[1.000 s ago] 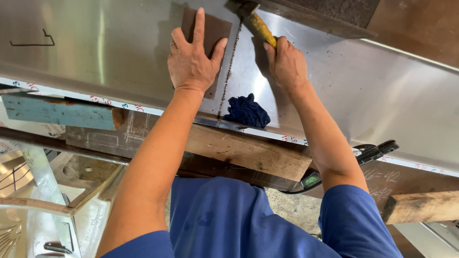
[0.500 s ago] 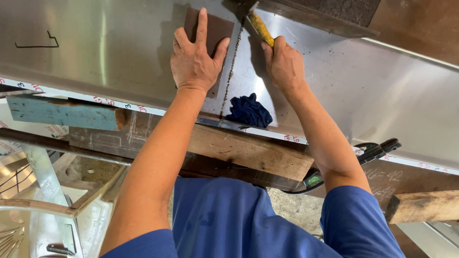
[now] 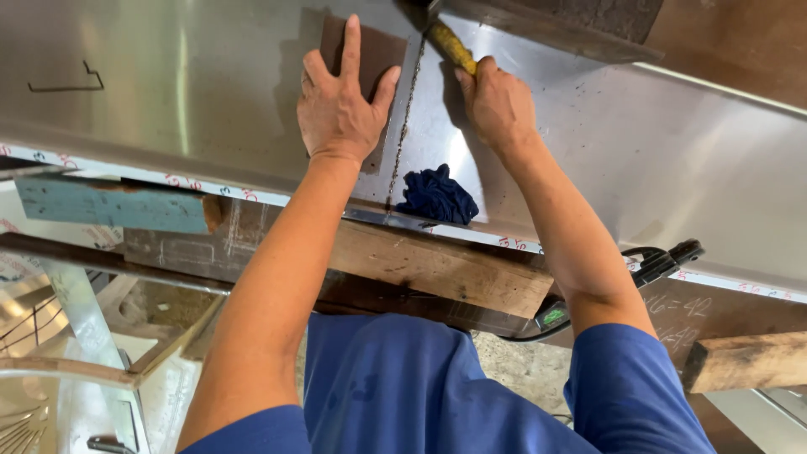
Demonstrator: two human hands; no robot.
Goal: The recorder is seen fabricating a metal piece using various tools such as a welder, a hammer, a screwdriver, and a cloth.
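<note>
Head view: your left hand [image 3: 340, 105] lay spread flat on the dark brown rectangular pad [image 3: 370, 52], your right hand [image 3: 498, 105] gripped the yellow-handled tool [image 3: 451, 46] beside the stitched seam [image 3: 403, 118] of the stainless-steel sheet [image 3: 168, 76]; seam work under way, steady pad pressure needed next.

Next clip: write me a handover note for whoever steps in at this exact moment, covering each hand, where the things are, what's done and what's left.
Left hand: flat, fingers spread, pressing a dark brown rectangular pad onto the stainless steel sheet.
Right hand: closed on the yellow handle of a tool; its head sits at the top edge of the view, mostly hidden.
A dotted seam line runs down the sheet between the hands. A dark blue rag lies loose near the sheet's front edge, by a wooden plank.
Done: marks along the seam line show.
Left: cannot tell how much of the seam remains.
</note>
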